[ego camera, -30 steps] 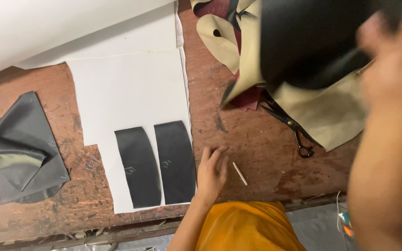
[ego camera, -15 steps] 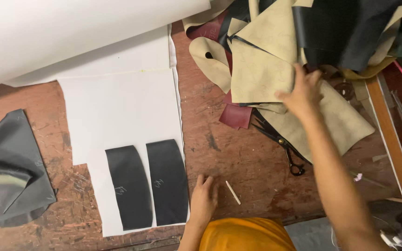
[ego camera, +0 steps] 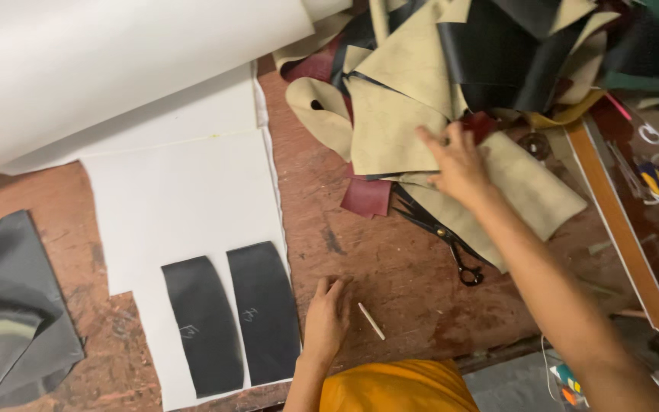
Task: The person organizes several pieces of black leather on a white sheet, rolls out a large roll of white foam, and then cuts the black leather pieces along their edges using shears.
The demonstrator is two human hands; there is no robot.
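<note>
My right hand (ego camera: 455, 160) reaches into a heap of leather pieces (ego camera: 451, 84) at the back right and lies flat on a tan piece (ego camera: 390, 126), fingers spread. My left hand (ego camera: 326, 320) rests palm down on the worn wooden table (ego camera: 390, 259), fingers slightly apart, holding nothing. Just left of it two curved black leather cutouts (ego camera: 234, 320) lie side by side on a white sheet (ego camera: 184, 198). A small white stick (ego camera: 371, 320) lies right of my left hand. Black scissors (ego camera: 444, 236) lie partly under the tan leather.
A large white roll (ego camera: 116, 69) crosses the back left. Folded dark grey material (ego camera: 9, 313) sits at the left edge. A wooden strip (ego camera: 619, 229) runs along the right side, with clutter beyond it. My orange garment (ego camera: 398, 385) shows at the bottom.
My right hand, raised and blurred a second ago, has come down onto the tan leather in the heap and slid slightly left. My left hand has stayed on the table.
</note>
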